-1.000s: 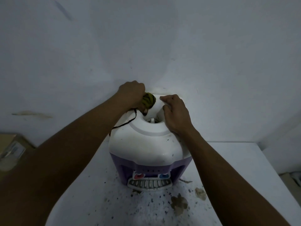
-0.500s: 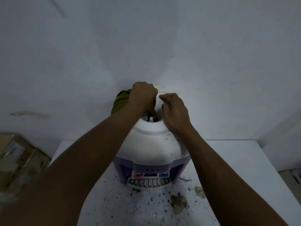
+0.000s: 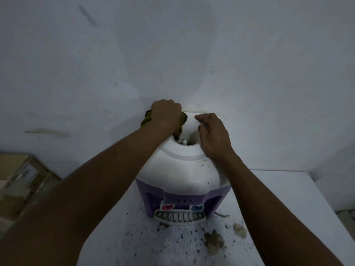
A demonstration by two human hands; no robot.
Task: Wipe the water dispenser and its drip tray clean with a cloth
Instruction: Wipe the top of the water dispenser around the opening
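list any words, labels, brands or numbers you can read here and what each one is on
No text in this view can be read.
White label on the cardboard box: it may carry print, but it is too blurred and dim to read.
Red tap tab and blue tap tab on the water dispenser: colour only, no legible marking.
No brand name or number shows on the dispenser body.

You can read no text on the water dispenser [image 3: 178, 169], and the label [image 3: 28, 172] on the cardboard box [image 3: 11, 198] is too blurred.
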